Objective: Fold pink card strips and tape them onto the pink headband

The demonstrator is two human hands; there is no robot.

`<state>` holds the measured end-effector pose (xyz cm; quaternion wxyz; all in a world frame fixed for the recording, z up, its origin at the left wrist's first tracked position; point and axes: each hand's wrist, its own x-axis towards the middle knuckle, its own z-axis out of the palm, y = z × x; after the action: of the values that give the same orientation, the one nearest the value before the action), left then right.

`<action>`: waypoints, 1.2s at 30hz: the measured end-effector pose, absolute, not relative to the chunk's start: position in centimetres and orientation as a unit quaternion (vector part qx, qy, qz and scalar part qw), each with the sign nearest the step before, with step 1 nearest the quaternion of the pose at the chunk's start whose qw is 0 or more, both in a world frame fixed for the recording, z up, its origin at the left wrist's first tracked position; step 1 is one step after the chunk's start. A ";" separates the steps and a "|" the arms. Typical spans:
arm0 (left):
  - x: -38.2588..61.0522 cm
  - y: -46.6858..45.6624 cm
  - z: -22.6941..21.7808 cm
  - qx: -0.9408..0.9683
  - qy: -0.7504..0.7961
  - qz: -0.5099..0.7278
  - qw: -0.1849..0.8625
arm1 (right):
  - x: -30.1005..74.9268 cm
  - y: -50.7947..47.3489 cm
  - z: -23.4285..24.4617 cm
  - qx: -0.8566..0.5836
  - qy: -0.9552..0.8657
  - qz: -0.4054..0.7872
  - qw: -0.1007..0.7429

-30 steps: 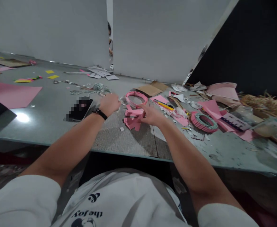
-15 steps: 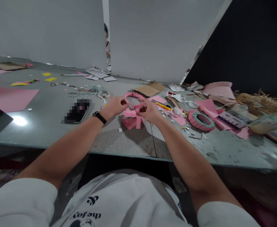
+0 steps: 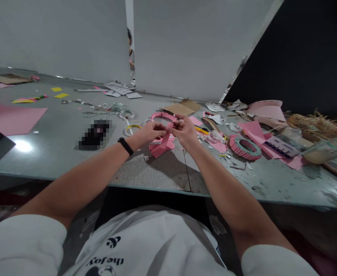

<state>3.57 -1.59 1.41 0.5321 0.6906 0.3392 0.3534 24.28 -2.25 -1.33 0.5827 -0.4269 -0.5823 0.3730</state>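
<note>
Here, hands [image 3: 149,132] [image 3: 188,133] pinch pink paper [image 3: 165,143]; clear cup [image 3: 318,151], contents blurred.

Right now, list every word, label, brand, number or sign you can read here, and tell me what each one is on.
"&": on the white shirt, upside down in this view.
"the joy": also on the shirt, upside down.
Marks on the white cards by the wall: too small to read.
Marks on the dark-and-white pack at the right: too blurred to read.
</note>
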 end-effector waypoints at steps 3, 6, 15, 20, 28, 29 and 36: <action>3.6 -2.1 1.8 0.634 0.334 0.350 0.604 | 24.3 -2.6 -1.1 -0.435 -0.582 0.361 0.585; 3.8 -2.3 1.9 0.584 0.350 0.329 0.654 | 24.4 -2.7 -0.9 -0.457 -0.582 0.342 0.579; 3.8 -1.3 2.2 0.513 0.399 0.377 0.661 | 25.1 -2.2 -1.4 -0.519 -0.635 0.311 0.480; 2.7 0.0 3.0 0.475 0.416 0.456 0.627 | 25.2 -3.3 -1.4 -0.425 -0.851 0.152 0.268; 3.3 -0.5 2.0 0.522 0.445 0.423 0.591 | 24.5 -3.0 -2.1 -0.418 -0.877 0.130 0.200; 3.4 -0.4 1.9 0.528 0.445 0.420 0.589 | 24.4 -3.0 -2.2 -0.416 -0.877 0.129 0.203; 3.4 0.1 1.5 0.519 0.422 0.434 0.604 | 24.1 -3.2 -1.5 -0.423 -0.880 0.087 0.200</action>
<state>3.42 0.09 1.51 0.6036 0.5189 0.4216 0.4344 24.10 -3.22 -1.47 0.1996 -0.4229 -0.8796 0.0871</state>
